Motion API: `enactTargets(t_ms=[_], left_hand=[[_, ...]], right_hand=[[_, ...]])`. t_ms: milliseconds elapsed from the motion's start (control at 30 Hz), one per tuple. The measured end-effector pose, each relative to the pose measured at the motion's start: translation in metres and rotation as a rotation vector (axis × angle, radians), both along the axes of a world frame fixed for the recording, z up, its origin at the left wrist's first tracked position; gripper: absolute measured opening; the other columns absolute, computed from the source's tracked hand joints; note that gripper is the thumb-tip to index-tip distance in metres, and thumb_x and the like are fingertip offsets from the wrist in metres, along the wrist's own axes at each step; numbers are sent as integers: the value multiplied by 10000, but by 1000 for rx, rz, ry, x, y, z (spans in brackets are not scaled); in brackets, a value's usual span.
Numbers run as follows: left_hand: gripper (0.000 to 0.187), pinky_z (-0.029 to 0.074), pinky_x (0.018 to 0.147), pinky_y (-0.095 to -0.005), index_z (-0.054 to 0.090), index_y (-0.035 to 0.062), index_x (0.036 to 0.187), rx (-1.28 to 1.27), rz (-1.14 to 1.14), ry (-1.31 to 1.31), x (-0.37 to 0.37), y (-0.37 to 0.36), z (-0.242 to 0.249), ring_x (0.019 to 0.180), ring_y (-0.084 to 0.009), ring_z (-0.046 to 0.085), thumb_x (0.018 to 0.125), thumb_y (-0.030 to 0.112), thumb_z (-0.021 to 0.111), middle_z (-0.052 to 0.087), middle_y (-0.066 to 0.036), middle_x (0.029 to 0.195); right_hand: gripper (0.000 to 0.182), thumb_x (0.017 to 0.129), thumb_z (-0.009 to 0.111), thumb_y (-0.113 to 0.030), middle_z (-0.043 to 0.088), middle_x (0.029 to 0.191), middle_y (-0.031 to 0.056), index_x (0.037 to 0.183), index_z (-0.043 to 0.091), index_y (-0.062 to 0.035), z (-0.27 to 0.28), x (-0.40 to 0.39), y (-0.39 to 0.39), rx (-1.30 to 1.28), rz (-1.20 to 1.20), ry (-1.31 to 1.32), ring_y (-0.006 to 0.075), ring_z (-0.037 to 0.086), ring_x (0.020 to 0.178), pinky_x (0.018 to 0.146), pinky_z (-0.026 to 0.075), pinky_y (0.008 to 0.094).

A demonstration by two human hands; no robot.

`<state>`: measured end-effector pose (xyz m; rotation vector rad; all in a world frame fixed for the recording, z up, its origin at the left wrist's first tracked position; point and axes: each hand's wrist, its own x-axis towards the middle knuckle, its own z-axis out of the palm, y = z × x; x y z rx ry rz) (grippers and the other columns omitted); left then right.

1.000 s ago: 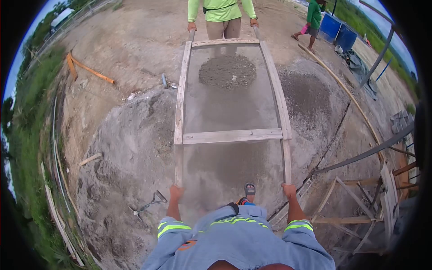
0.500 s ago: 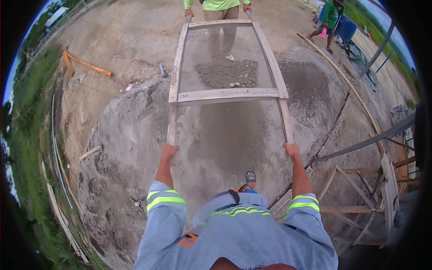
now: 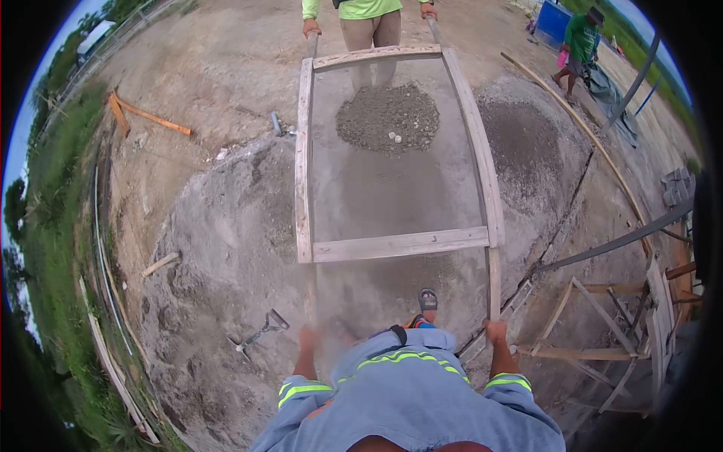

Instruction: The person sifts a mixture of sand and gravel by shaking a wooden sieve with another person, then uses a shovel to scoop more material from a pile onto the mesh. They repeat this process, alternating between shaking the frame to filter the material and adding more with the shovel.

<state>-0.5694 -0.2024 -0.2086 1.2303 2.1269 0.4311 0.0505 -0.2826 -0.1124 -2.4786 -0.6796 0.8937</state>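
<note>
Head view: the left hand (image 3: pixel 308 338), slightly blurred, and the right hand (image 3: pixel 495 331) are closed around the near handle ends of a wooden-framed screen (image 3: pixel 401 245). The screen is located above sandy ground, between the wearer and a co-worker (image 3: pixel 369 22), who grips the far handles. A gravel pile (image 3: pixel 388 113) rests on the mesh, toward the far crossbar (image 3: pixel 376 56).

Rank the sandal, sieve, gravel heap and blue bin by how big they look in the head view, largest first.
1. Sieve
2. Gravel heap
3. Blue bin, judged by its visible part; it stands farther off, so its true rank is unsure
4. Sandal
</note>
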Motion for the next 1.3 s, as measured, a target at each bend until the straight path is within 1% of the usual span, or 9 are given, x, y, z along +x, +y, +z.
enactTargets(t_ms=[200, 233, 533, 767, 900, 1067, 1100, 1200, 1300], left_hand=[[463, 497, 652, -364, 627, -83, 768, -98, -253, 116, 5, 35, 34, 719, -307, 643, 512, 290, 726, 654, -196, 742], [584, 518, 733, -402, 655, -44, 898, -344, -91, 117, 10, 77, 54, 866, -330, 646, 557, 428, 700, 664, -208, 877], [488, 500, 675, -393, 645, -89, 905, 16, -107, -1, 49, 270, 289, 804, -329, 661, 584, 278, 669, 650, -257, 840], [519, 495, 743, -412, 617, -78, 891, -36, -83, -8, 34, 62, 88, 878, -361, 635, 601, 338, 726, 640, -267, 869], [639, 497, 776, -418, 588, -100, 975, -217, 70, -22, 4, -43, -1, 895, -389, 623, 562, 364, 737, 638, -265, 897], [609, 501, 757, -412, 612, -96, 933, -266, -3, -55, 38, 14, 91, 903, -381, 625, 561, 374, 718, 635, -277, 903], [584, 505, 729, -412, 629, -99, 863, -216, 7, 12, -5, 33, -10, 856, -373, 640, 560, 393, 715, 637, -285, 847], [528, 508, 700, -403, 641, -110, 788, -199, -86, -35, 19, 157, 94, 822, -354, 654, 529, 349, 673, 635, -286, 786], [486, 498, 684, -395, 657, -80, 845, -26, -104, 79, 56, 230, 241, 797, -326, 662, 569, 320, 668, 652, -248, 809]], right_hand=[[482, 598, 672, -302, 645, 775, 253, 837, 632, 115, -54, 16, 9, -64, -32, -105, 365, 648, 797, 722, 491, 398], [483, 592, 676, -306, 648, 737, 233, 837, 643, 110, 25, -6, 50, -83, -39, 57, 347, 651, 763, 711, 494, 390], [424, 651, 607, -272, 633, 725, 174, 866, 636, 92, 180, 37, 264, 118, 109, 142, 272, 635, 659, 620, 480, 383], [410, 637, 661, -277, 647, 703, 180, 803, 643, 98, -68, 50, 46, -15, 55, -112, 249, 641, 694, 613, 474, 392], [437, 614, 667, -264, 629, 679, 155, 859, 622, 95, -2, 5, -39, -107, 1, 10, 216, 614, 598, 548, 474, 368], [430, 610, 661, -261, 626, 680, 149, 830, 616, 105, 14, 0, -1, -104, -63, 51, 241, 615, 617, 569, 473, 374], [422, 610, 664, -265, 630, 687, 158, 818, 631, 101, -39, 24, 12, 22, 25, 25, 254, 626, 631, 579, 476, 373], [509, 644, 615, -361, 638, 866, 275, 890, 641, 83, 21, 31, 128, -69, 175, -84, 349, 630, 898, 751, 458, 410], [465, 656, 602, -319, 630, 759, 228, 834, 632, 110, 89, 48, 219, 164, 254, -133, 290, 628, 691, 649, 468, 400]])
